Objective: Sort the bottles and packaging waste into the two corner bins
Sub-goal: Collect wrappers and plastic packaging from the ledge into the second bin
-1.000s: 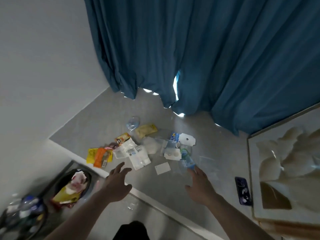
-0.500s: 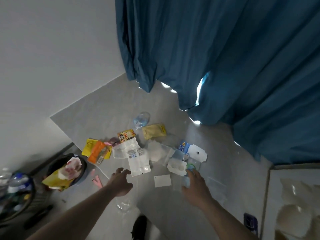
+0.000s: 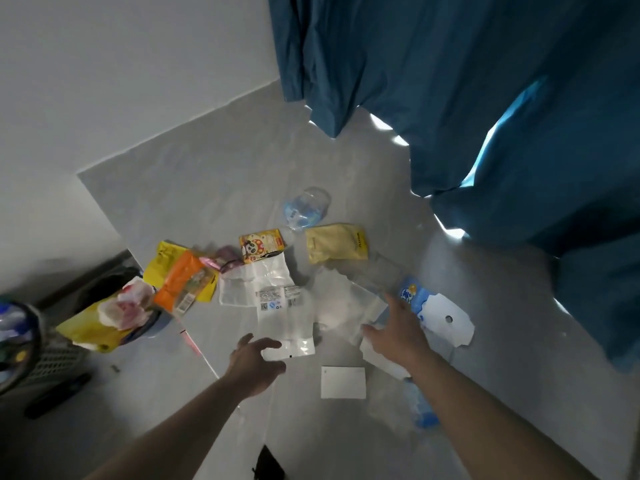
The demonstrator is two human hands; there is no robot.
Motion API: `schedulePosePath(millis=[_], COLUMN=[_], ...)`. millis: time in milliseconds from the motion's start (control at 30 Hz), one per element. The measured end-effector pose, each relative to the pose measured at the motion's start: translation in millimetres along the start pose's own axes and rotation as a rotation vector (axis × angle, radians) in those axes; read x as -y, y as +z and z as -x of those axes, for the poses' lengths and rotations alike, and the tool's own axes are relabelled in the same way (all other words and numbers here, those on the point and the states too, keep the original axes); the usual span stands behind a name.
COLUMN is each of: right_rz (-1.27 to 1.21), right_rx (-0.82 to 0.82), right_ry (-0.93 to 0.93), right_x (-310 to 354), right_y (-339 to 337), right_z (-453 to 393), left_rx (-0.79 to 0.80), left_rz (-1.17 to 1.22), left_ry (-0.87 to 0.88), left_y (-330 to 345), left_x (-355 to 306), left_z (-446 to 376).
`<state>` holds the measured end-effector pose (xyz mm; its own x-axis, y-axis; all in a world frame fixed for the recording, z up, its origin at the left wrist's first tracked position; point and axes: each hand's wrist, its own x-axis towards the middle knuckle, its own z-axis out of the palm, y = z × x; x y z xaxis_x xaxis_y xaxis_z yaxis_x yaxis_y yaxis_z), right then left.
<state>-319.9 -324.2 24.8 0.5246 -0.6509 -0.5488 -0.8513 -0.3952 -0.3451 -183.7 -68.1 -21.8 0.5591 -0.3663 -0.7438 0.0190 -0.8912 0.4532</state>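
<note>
Clear plastic packet [image 3: 287,320] lying flat on floor, near edge being touched by left hand [image 3: 254,362] with fingers spread, nothing being pinched, right hand [image 3: 398,332] being held spread above crumpled clear wrappers [image 3: 346,303], white card [image 3: 343,382] between both wrists, loaded bins [image 3: 104,317] far left of grip

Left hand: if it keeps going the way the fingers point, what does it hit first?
Most likely the clear plastic sleeve: the left hand is open with fingertips at the sleeve's near end. Height above the floor is unclear from this single view.
</note>
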Motion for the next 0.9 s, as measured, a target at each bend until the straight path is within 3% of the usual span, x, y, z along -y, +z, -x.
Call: schedulePosePath(millis=[233, 400, 700, 833, 900], right_rz=[-0.008, 0.145, -0.138, -0.246, -0.282], right_rx=[0.034, 0.021, -0.02, -0.045, -0.059], right_ry=[-0.029, 0.028, 0.012, 0.123, 0.214], right_x=[10, 5, -10, -21, -29], right_y=[60, 87, 62, 31, 18], right_z=[-83, -101, -47, -6, 19], left_rx=[-0.041, -0.09, -0.093, -0.248, -0.317], left_rz=[0.149, 0.175, 0.429, 0.392, 0.404], left_ry=[0.014, 0.1, 0.071, 0.147, 0.085], left_y=[38, 45, 34, 23, 18], left_x=[34, 41, 8, -10, -18], left_z=[-45, -57, -39, -3, 23])
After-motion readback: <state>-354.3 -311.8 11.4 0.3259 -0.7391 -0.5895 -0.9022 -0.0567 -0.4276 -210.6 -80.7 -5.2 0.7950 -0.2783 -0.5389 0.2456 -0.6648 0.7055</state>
